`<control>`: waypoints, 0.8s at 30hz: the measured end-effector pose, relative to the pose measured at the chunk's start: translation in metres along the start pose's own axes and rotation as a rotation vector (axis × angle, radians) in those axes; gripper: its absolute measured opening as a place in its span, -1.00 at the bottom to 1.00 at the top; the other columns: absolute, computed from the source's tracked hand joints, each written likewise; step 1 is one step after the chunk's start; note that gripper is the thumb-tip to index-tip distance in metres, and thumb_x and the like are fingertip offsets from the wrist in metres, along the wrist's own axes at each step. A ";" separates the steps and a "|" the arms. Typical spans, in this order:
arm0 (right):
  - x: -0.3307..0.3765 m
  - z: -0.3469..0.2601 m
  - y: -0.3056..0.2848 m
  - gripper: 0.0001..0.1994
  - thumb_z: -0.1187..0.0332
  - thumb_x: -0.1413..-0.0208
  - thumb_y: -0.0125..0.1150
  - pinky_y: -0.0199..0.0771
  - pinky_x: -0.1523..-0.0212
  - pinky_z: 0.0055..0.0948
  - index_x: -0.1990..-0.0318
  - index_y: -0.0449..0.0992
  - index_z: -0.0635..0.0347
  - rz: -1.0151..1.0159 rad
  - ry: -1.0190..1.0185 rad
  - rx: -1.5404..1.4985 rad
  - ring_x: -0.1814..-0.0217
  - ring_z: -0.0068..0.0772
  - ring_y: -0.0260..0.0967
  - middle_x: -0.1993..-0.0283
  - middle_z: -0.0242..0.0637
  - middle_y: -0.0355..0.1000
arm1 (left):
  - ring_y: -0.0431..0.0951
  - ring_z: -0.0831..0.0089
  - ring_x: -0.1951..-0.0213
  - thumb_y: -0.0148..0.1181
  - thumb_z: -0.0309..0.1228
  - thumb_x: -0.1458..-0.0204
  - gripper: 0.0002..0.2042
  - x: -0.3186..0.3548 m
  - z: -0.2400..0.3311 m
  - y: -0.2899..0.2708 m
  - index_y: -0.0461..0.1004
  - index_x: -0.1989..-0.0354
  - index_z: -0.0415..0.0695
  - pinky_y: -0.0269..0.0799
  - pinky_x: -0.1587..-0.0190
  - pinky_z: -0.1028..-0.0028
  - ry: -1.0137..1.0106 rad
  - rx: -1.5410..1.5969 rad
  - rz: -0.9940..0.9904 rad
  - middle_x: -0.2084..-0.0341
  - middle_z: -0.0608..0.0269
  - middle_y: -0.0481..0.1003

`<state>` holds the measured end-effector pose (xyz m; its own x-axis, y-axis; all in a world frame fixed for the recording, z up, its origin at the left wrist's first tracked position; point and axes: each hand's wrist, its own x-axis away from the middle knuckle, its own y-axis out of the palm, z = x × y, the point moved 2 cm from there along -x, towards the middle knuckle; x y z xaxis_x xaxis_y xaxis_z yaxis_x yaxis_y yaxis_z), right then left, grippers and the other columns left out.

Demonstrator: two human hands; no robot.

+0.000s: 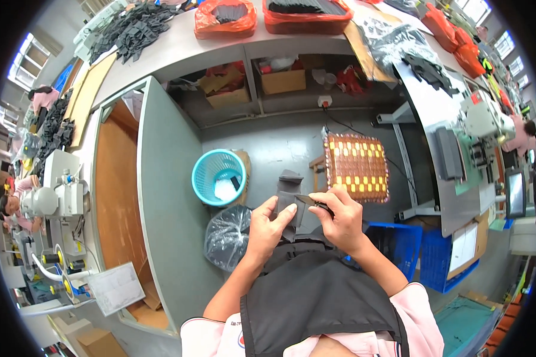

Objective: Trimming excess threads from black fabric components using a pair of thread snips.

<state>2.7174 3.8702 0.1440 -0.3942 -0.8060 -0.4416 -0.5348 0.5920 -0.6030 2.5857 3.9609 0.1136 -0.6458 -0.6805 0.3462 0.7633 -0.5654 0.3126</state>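
My left hand (269,226) pinches a dark grey fabric piece (289,199) between thumb and fingers, in front of my black apron (321,291). The fabric has folded flaps; one end stands up away from me and the lower part hangs over the apron's top edge. Closed around a small black tool that looks like thread snips (320,205), my right hand (343,219) is just right of the fabric. The tool's tip meets the fabric's right edge. Most of the tool is hidden by my fingers.
Beyond my hands stand a turquoise basket (201,178) and a stool with a woven brown-and-yellow seat (357,166). A clear plastic bag (226,238) lies left; blue crates (408,250) stand right. Sewing machines (488,119) flank me. Red bags (225,27) of dark pieces sit on the far table.
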 end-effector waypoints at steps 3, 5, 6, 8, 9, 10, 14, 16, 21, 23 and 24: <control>-0.049 0.015 0.013 -0.76 0.50 0.18 0.32 0.31 0.57 -0.43 0.27 0.51 0.18 -0.013 -0.020 0.003 0.57 -0.32 0.30 0.46 -0.29 0.32 | 0.36 0.76 0.47 0.17 -0.46 -0.04 -0.89 -0.048 0.018 -0.015 0.45 0.35 -0.24 0.32 0.42 0.65 0.014 -0.003 0.040 0.49 0.42 0.46; -0.076 0.018 0.018 -0.76 0.47 0.17 0.30 0.33 0.55 -0.40 0.26 0.50 0.14 -0.027 0.000 0.017 0.56 -0.30 0.32 0.45 -0.33 0.30 | 0.34 0.77 0.47 0.17 -0.45 -0.04 -0.88 -0.068 0.039 -0.018 0.44 0.36 -0.25 0.29 0.44 0.66 -0.010 0.001 0.039 0.51 0.45 0.44; -0.088 0.021 0.025 -0.76 0.47 0.17 0.30 0.33 0.55 -0.40 0.26 0.50 0.14 -0.034 0.002 0.011 0.56 -0.30 0.32 0.45 -0.33 0.30 | 0.34 0.77 0.47 0.17 -0.45 -0.04 -0.88 -0.076 0.043 -0.022 0.44 0.36 -0.25 0.29 0.44 0.66 -0.014 0.001 0.048 0.51 0.45 0.44; -0.118 0.030 0.041 -0.73 0.48 0.19 0.30 0.32 0.54 -0.39 0.24 0.49 0.14 -0.170 -0.047 0.060 0.55 -0.30 0.33 0.43 -0.32 0.31 | 0.34 0.76 0.47 0.16 -0.45 -0.04 -0.88 -0.096 0.052 -0.027 0.44 0.36 -0.26 0.30 0.43 0.66 0.031 -0.063 0.072 0.51 0.45 0.44; -0.132 0.036 0.049 -0.71 0.47 0.20 0.30 0.32 0.53 -0.39 0.22 0.48 0.15 -0.165 -0.098 0.063 0.53 -0.30 0.33 0.41 -0.32 0.31 | 0.35 0.74 0.46 0.17 -0.43 -0.05 -0.86 -0.108 0.055 -0.035 0.44 0.36 -0.26 0.32 0.41 0.63 -0.004 -0.048 0.073 0.52 0.44 0.44; -0.144 0.040 0.055 -0.71 0.47 0.20 0.30 0.32 0.53 -0.39 0.22 0.48 0.15 -0.181 -0.109 0.054 0.53 -0.30 0.33 0.41 -0.32 0.31 | 0.35 0.74 0.46 0.17 -0.43 -0.05 -0.86 -0.118 0.059 -0.040 0.44 0.36 -0.26 0.32 0.41 0.63 -0.002 -0.040 0.092 0.52 0.44 0.44; -0.197 0.057 0.078 -0.70 0.49 0.21 0.30 0.33 0.53 -0.38 0.23 0.46 0.18 -0.242 -0.233 0.059 0.52 -0.30 0.34 0.40 -0.31 0.31 | 0.33 0.71 0.48 0.20 -0.39 -0.04 -0.82 -0.160 0.077 -0.058 0.42 0.36 -0.28 0.31 0.43 0.61 0.097 -0.082 0.111 0.55 0.43 0.42; -0.226 0.068 0.089 -0.70 0.49 0.22 0.30 0.34 0.52 -0.38 0.23 0.46 0.19 -0.287 -0.270 0.038 0.51 -0.31 0.34 0.39 -0.30 0.31 | 0.33 0.71 0.49 0.21 -0.38 -0.04 -0.81 -0.184 0.084 -0.067 0.42 0.38 -0.28 0.30 0.44 0.61 0.100 -0.096 0.140 0.56 0.43 0.42; -0.308 0.108 0.112 -0.69 0.54 0.21 0.28 0.39 0.46 -0.34 0.21 0.45 0.21 -0.458 -0.292 -0.083 0.46 -0.22 0.37 0.34 -0.25 0.31 | 0.33 0.73 0.48 0.22 -0.36 -0.02 -0.80 -0.255 0.106 -0.076 0.45 0.39 -0.27 0.28 0.44 0.61 0.110 -0.246 0.199 0.57 0.41 0.43; -0.343 0.126 0.119 -0.68 0.55 0.20 0.28 0.38 0.47 -0.36 0.19 0.46 0.21 -0.511 -0.239 -0.190 0.46 -0.24 0.36 0.34 -0.25 0.32 | 0.33 0.73 0.47 0.22 -0.37 -0.02 -0.81 -0.282 0.124 -0.072 0.44 0.40 -0.27 0.28 0.44 0.61 0.104 -0.225 0.231 0.57 0.41 0.43; -0.359 0.135 0.123 -0.67 0.56 0.19 0.28 0.38 0.47 -0.38 0.17 0.47 0.20 -0.556 -0.180 -0.287 0.45 -0.26 0.35 0.34 -0.24 0.33 | 0.33 0.73 0.47 0.22 -0.38 -0.02 -0.81 -0.295 0.132 -0.070 0.44 0.40 -0.27 0.28 0.44 0.61 0.100 -0.206 0.251 0.57 0.41 0.43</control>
<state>2.8939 4.2318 0.1384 0.1166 -0.9652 -0.2340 -0.8111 0.0434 -0.5833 2.7208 4.2627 0.1070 -0.4406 -0.8468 0.2980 0.8921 -0.4499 0.0404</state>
